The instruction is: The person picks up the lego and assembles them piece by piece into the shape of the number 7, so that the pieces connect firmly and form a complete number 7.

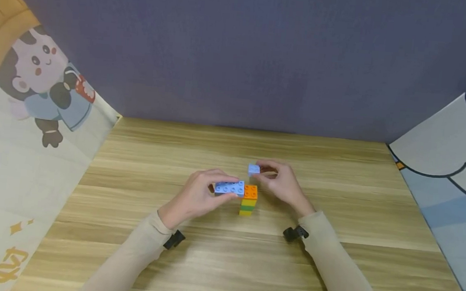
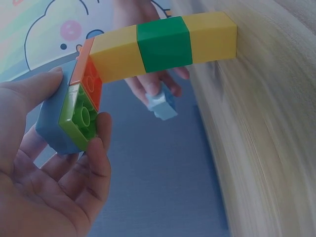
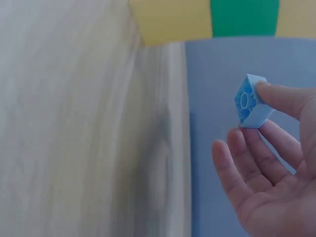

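A tower stands upright on the wooden table [image 1: 223,263]: a yellow block [image 2: 212,37] lowest, then a green block [image 2: 164,44], another yellow block [image 2: 118,54] and an orange brick [image 1: 250,192] at the top. My left hand [image 1: 194,192] grips a long blue brick [image 1: 229,188] between thumb and fingers, at the tower's upper left side. Under that brick, the left wrist view shows a light green piece [image 2: 79,116] beside the orange one. Just behind the tower top, my right hand [image 1: 281,182] pinches a small light-blue brick [image 3: 252,102], its hollow underside visible in the right wrist view.
A dark blue-grey panel [image 1: 240,54] rises behind the table's back edge. Printed sheets with cartoon figures flank the table, one on the left [image 1: 44,89] and another on the right [image 1: 442,143].
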A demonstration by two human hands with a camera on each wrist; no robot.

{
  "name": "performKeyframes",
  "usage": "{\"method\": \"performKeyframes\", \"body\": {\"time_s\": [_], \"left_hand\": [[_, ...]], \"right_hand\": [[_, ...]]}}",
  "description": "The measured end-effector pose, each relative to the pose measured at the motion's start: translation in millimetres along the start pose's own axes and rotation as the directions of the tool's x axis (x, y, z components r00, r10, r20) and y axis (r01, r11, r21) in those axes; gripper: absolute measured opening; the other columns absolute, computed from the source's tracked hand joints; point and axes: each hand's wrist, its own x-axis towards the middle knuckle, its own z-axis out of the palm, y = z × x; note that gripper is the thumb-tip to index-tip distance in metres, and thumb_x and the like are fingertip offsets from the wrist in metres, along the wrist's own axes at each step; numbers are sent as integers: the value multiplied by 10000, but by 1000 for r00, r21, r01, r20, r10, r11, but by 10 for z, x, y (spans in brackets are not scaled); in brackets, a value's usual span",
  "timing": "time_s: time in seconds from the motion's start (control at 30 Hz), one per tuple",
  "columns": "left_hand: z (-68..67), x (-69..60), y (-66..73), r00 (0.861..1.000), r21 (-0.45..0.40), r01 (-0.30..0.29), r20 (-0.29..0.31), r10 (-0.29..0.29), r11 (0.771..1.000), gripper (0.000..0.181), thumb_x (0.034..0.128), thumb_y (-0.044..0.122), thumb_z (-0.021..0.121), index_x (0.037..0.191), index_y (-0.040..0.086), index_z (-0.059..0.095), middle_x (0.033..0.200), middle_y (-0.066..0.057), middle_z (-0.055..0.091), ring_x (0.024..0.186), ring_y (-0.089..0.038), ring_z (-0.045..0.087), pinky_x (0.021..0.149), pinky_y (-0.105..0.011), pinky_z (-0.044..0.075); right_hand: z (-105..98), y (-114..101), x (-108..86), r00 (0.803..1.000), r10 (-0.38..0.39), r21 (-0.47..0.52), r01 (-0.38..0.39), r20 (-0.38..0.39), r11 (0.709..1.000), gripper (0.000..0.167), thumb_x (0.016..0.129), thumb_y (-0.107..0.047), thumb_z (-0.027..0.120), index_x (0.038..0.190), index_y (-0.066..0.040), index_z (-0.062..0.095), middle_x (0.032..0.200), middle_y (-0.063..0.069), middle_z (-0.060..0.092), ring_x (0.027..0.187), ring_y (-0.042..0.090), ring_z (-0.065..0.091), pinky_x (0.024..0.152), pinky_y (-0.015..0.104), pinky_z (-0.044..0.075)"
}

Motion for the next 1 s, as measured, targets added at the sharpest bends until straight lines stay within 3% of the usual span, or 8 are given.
{"method": "performKeyframes", "body": {"time_s": [0.43, 0.63, 0.87, 1.0], "left_hand": [[2, -20, -9, 1000, 11, -13, 13, 13, 1000, 349, 915, 239, 870, 1245, 147, 804, 1124, -24, 791, 800, -74, 638, 650, -298, 584], [-8, -32, -5, 1000, -1, -14, 14, 14, 1000, 347, 910, 234, 874, 1238, 144, 806, 1130, -31, 793, 795, -77, 635, 645, -306, 586], [-10, -46, -6, 1000, -22, -23, 1, 23, 999, 342, 894, 194, 886, 1223, 137, 811, 1113, -32, 796, 784, -77, 633, 628, -314, 586], [-19, -56, -7, 1000, -22, -26, -1, 26, 999, 339, 897, 218, 886, 1221, 148, 813, 1101, -11, 795, 781, -65, 631, 625, -319, 587]], "right_hand": [[24, -242, -269, 997, -33, 89, 39, -74, 995, 429, 956, -230, 824, 1328, -41, 724, 1271, 120, 749, 1126, 271, 715, 954, 361, 631], [35, -271, -344, 990, -67, 129, 83, -124, 988, 413, 957, -169, 818, 1317, 6, 718, 1267, 133, 753, 1100, 218, 710, 918, 248, 613], [34, -325, -429, 992, -19, 230, 48, -126, 972, 399, 952, -125, 814, 1323, -13, 719, 1287, 174, 728, 1073, 101, 694, 901, 194, 602], [40, -352, -459, 993, -3, 240, 32, -119, 970, 396, 956, -126, 810, 1325, -16, 717, 1296, 183, 727, 1073, 80, 693, 912, 186, 598]]}}
